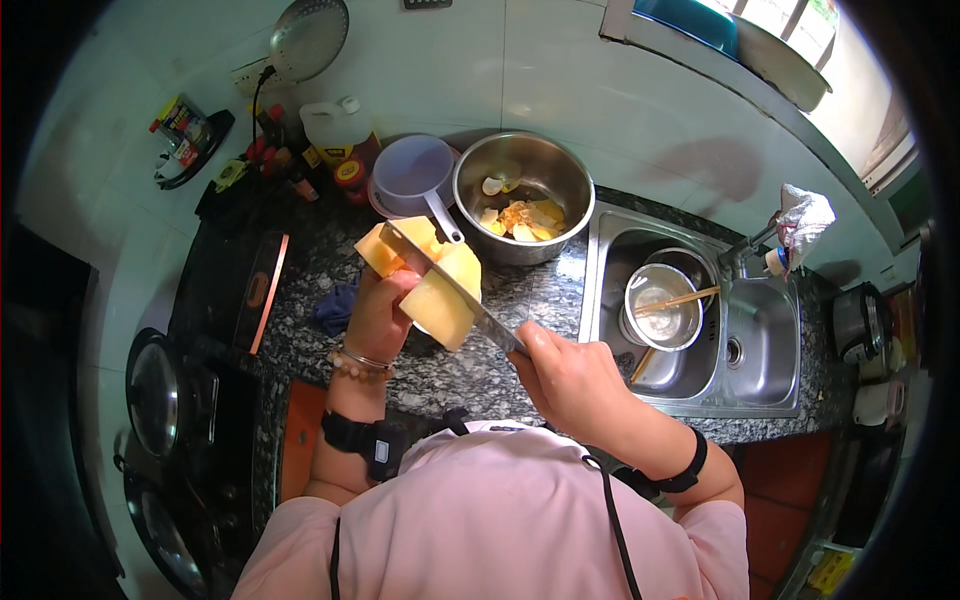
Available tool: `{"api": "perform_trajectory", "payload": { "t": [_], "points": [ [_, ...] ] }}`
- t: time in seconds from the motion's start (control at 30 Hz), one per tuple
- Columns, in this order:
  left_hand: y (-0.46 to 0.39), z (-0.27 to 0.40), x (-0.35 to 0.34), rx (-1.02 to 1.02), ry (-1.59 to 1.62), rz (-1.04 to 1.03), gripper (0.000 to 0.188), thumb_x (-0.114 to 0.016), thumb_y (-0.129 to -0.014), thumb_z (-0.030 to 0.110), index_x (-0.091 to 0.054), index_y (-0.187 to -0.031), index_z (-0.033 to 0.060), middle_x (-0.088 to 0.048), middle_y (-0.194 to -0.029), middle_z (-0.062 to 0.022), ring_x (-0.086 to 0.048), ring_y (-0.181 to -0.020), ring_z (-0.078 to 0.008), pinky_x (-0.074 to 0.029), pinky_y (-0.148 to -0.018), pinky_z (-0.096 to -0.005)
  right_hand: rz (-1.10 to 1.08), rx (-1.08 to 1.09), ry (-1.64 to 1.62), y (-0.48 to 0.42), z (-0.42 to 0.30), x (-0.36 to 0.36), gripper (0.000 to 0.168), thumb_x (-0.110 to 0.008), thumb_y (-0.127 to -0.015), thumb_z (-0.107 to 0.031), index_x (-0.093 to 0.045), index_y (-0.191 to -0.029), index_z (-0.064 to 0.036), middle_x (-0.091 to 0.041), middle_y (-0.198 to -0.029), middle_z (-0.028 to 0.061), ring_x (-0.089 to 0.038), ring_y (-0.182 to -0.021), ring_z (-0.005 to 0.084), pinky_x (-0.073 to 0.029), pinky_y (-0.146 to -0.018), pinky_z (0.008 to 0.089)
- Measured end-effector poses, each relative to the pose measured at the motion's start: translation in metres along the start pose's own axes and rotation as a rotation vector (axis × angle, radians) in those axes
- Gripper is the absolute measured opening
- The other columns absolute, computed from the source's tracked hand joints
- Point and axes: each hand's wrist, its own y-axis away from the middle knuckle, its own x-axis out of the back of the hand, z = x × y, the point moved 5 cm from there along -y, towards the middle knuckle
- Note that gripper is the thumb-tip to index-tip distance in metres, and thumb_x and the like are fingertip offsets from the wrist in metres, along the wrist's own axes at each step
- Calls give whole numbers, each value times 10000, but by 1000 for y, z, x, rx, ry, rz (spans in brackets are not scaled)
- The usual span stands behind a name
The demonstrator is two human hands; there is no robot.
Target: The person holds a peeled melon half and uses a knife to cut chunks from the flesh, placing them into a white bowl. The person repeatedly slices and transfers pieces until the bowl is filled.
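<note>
My right hand (574, 379) grips the handle of a kitchen knife (491, 324), its broad metal blade slanting up to the left. The blade lies across pale yellow-orange chunks of a peeled fruit or squash, and I cannot tell how deep it sits in them. My left hand (384, 311) holds the flesh from the left, fingers partly hidden under the blade. One block (439, 307) is on the near side of the blade; another piece (381, 247) shows by the tip, with more flesh (461, 266) to the right. A white rim peeks out beneath, mostly covered.
Behind stands a steel pot (525, 251) with peels and scraps inside, beside a lilac plastic dipper (412, 169). The double sink (761, 337) at right holds a metal bowl (664, 307) and chopsticks. Bottles, a blue cloth (336, 307) and a stove with lidded pans (154, 394) are left.
</note>
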Motion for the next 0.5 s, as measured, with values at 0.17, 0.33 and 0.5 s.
{"api": "perform_trajectory", "payload": {
  "t": [0.17, 0.33, 0.5],
  "points": [
    [2, -9, 11, 113, 45, 149, 421, -570, -827, 84, -473, -1234, 36, -588, -1121, -72, -600, -1044, -188, -531, -851, -328, 52, -23, -125, -1, 20, -20, 182, -586, -867, -115, -447, -962, -45, -584, -703, 108, -596, -567, 321, -426, -440, 406],
    [16, -13, 21, 119, 417, -116, 574, -655, -759, 151, -464, -1286, 26, -578, -1226, -125, -585, -1110, -255, -477, -960, -417, -20, -129, -529, -5, 26, -29, 166, -563, -901, -129, -456, -958, -15, -627, -700, 136, -604, -577, 314, -447, -465, 374],
    [14, -15, 26, 138, 291, 43, 518, -646, -763, 117, -485, -1246, 23, -597, -1159, -105, -591, -1074, -230, -481, -944, -371, -167, -398, -768, -10, 27, -33, 199, -542, -922, -148, -487, -1028, 12, -663, -738, 121, -605, -531, 188, -463, -448, 313]
  ]
}}
